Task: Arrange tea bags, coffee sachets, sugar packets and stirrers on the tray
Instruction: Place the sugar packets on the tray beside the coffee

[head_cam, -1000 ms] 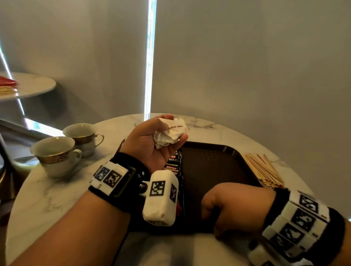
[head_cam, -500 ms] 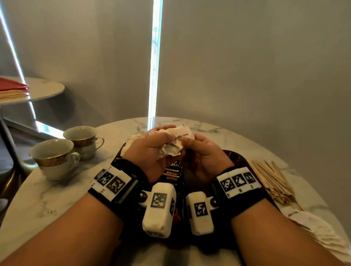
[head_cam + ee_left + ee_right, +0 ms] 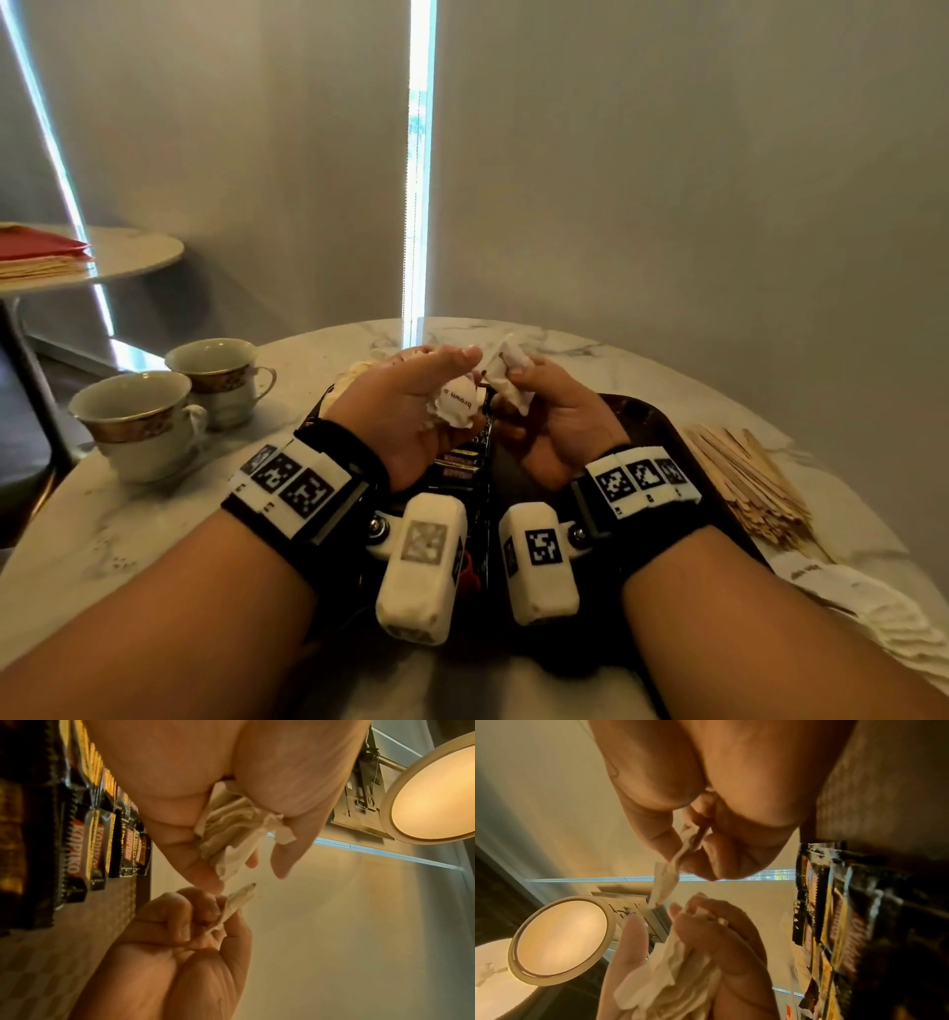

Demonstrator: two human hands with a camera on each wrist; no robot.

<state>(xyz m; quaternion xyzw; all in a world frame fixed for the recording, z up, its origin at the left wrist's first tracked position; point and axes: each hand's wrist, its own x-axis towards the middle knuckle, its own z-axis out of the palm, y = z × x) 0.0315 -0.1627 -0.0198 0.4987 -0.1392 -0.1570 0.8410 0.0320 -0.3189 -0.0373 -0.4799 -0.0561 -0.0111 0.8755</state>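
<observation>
Above the dark brown tray point(image 3: 648, 411), my left hand point(image 3: 441, 377) cups a crumpled bunch of white sugar packets point(image 3: 458, 407), with "brown" printed on one. My right hand point(image 3: 531, 383) pinches a single white packet point(image 3: 506, 372) between thumb and fingers, just right of the bunch. In the left wrist view the single packet point(image 3: 237, 903) stands apart from the bunch point(image 3: 228, 835). The right wrist view shows the same pinch on the packet point(image 3: 666, 880). Black Kopiko coffee sachets point(image 3: 458, 464) lie in a row on the tray's left side, below the hands.
Wooden stirrers point(image 3: 744, 485) lie in a heap on the marble table point(image 3: 128, 529) right of the tray. More white paper packets point(image 3: 873, 611) lie at the near right. Two gold-rimmed cups point(image 3: 146, 421) stand on the left. A second small table point(image 3: 128, 252) stands beyond.
My right hand rose from the tray's front edge to the bunch in my left hand and now holds one packet pulled away from it. The camera tilted slightly.
</observation>
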